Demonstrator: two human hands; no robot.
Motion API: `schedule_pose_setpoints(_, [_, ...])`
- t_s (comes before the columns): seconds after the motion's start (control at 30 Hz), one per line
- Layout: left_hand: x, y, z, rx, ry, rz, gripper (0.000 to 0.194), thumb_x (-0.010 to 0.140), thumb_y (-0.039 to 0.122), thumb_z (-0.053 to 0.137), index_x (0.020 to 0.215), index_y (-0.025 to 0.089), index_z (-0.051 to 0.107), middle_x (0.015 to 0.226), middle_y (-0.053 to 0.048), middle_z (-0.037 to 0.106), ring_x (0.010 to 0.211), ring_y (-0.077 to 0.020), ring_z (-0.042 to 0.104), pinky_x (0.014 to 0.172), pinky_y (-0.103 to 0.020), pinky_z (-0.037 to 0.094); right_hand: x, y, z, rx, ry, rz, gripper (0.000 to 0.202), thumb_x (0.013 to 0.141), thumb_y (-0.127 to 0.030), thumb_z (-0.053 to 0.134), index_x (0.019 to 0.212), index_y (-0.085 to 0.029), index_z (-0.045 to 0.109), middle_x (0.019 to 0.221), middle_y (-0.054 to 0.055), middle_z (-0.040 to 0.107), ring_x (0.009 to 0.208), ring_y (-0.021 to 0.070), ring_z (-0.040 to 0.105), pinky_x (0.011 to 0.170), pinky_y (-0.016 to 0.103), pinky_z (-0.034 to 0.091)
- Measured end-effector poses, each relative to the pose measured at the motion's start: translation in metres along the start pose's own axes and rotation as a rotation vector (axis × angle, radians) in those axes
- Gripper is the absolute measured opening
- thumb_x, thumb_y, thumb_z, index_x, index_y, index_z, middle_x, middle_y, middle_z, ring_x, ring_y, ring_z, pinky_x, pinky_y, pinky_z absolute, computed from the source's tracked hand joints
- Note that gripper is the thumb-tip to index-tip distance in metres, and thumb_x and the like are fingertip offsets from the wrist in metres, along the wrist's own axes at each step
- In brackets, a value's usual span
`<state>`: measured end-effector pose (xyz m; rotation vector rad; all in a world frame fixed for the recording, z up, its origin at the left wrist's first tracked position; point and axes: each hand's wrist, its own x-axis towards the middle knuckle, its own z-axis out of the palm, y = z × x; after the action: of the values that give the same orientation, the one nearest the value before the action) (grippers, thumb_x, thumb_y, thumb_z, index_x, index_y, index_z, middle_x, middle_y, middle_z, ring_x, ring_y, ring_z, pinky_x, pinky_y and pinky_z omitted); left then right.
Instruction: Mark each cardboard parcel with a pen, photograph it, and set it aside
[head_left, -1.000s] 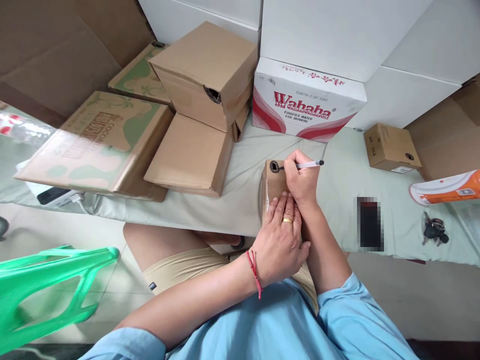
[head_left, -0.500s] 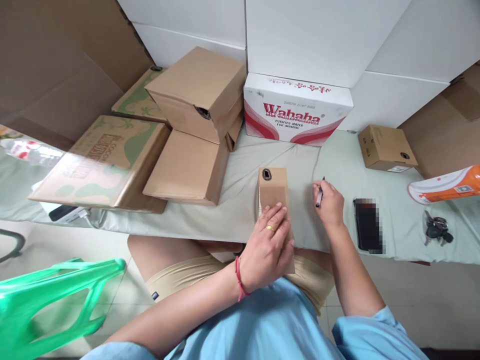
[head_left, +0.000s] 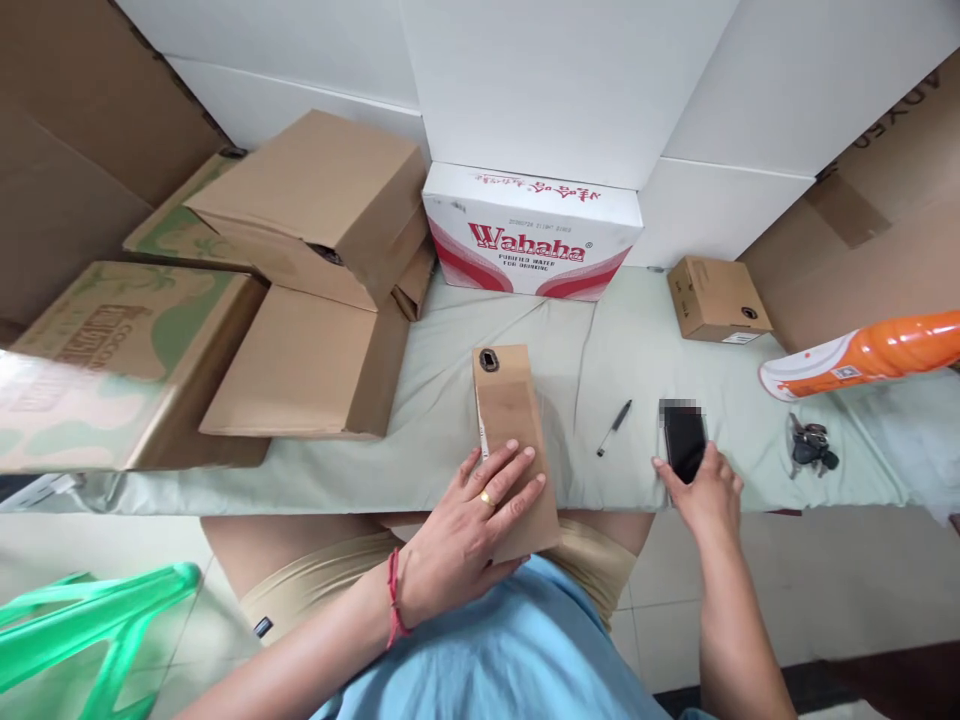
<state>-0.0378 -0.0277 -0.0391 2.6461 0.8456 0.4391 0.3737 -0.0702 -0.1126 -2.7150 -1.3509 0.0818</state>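
My left hand lies with fingers spread on top of a narrow brown cardboard box, which reaches over the table's front edge toward my lap. A hole with a dark rim shows near the box's far end. To the right, my right hand has its thumb and fingers on either side of the near end of a black smartphone lying on the cloth. Between the box and the phone rests a pen, touched by neither hand.
Brown cartons are stacked at the left. A white and red Wahaha water carton stands at the back. On the right are a small brown box, an orange and white bottle and keys. A green stool is lower left.
My right hand has let go of the pen, which now lies on the cloth, and has moved right onto the phone. The left hand's fingers have spread on the box. The view has shifted right.
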Motion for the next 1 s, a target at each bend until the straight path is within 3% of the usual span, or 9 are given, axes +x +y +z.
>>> schedule_pose_setpoints(0.13, [0.032,-0.002,0.023,-0.031,0.069,-0.012,0.083,0.093,0.045,0.077,0.166,0.018,0.048,0.173,-0.024,0.046,0.164,-0.0446,0.036,0.131,-0.068,0.028,0.002,-0.018,-0.004,-0.036,-0.028,0.114,0.096,0.091,-0.069,0.064,0.157,0.0,0.049,0.145,0.036,0.06,0.133,0.05,0.056,0.107,0.056,0.047])
schedule_pose_setpoints(0.27, [0.043,-0.01,0.04,-0.06,0.163,-0.015,0.083,0.09,0.048,0.079,0.163,0.019,0.053,0.168,-0.025,0.052,0.161,-0.0434,0.042,0.132,-0.066,0.029,0.015,-0.012,-0.007,-0.003,-0.059,0.157,0.093,0.085,-0.073,0.067,0.145,-0.001,0.06,0.135,0.035,0.062,0.13,0.0499,0.057,0.107,0.056,0.048])
schedule_pose_setpoints(0.4, [0.04,-0.013,0.043,-0.063,0.179,-0.003,0.084,0.089,0.046,0.08,0.163,0.018,0.052,0.168,-0.024,0.053,0.161,-0.0426,0.042,0.132,-0.065,0.029,0.021,0.003,-0.003,0.018,-0.096,0.115,0.093,0.083,-0.073,0.068,0.145,-0.003,0.062,0.135,0.033,0.062,0.135,0.0482,0.053,0.111,0.058,0.045])
schedule_pose_setpoints(0.53, [0.041,-0.011,0.043,-0.064,0.217,0.005,0.081,0.09,0.045,0.079,0.161,0.016,0.053,0.167,-0.025,0.053,0.16,-0.0426,0.043,0.132,-0.066,0.029,0.014,-0.003,-0.003,-0.023,-0.075,0.135,0.089,0.085,-0.072,0.066,0.141,-0.002,0.065,0.13,0.033,0.063,0.133,0.0491,0.055,0.108,0.059,0.048])
schedule_pose_setpoints(0.67, [0.04,-0.011,0.044,-0.064,0.181,-0.015,0.083,0.089,0.047,0.079,0.162,0.018,0.053,0.168,-0.024,0.053,0.161,-0.0423,0.042,0.133,-0.066,0.029,0.002,-0.013,-0.014,-0.075,-0.051,0.113,0.08,0.083,-0.065,0.07,0.131,0.0,0.067,0.121,0.031,0.064,0.117,0.0479,0.064,0.105,0.059,0.051])
schedule_pose_setpoints(0.8, [0.038,-0.013,0.044,-0.077,0.169,-0.007,0.085,0.089,0.047,0.08,0.164,0.018,0.052,0.168,-0.023,0.052,0.162,-0.0419,0.04,0.132,-0.065,0.031,-0.006,-0.013,-0.032,0.018,-0.082,0.196,0.077,0.079,-0.067,0.07,0.127,-0.007,0.067,0.122,0.026,0.061,0.101,0.0409,0.071,0.093,0.054,0.058])
schedule_pose_setpoints(0.9, [0.039,-0.013,0.045,-0.09,0.17,-0.011,0.084,0.09,0.049,0.079,0.163,0.018,0.053,0.168,-0.023,0.052,0.162,-0.0426,0.041,0.132,-0.065,0.032,-0.01,-0.027,-0.045,0.184,-0.044,0.139,0.072,0.075,-0.066,0.069,0.12,-0.01,0.068,0.116,0.023,0.062,0.119,0.0433,0.066,0.103,0.053,0.056])
schedule_pose_setpoints(1.0, [0.042,-0.011,0.045,-0.095,0.186,-0.021,0.082,0.092,0.05,0.078,0.163,0.017,0.053,0.167,-0.025,0.053,0.162,-0.0439,0.041,0.131,-0.068,0.032,-0.019,-0.065,-0.06,0.347,0.092,-0.04,0.069,0.075,-0.066,0.067,0.121,-0.013,0.065,0.117,0.022,0.063,0.125,0.0413,0.063,0.111,0.054,0.053])
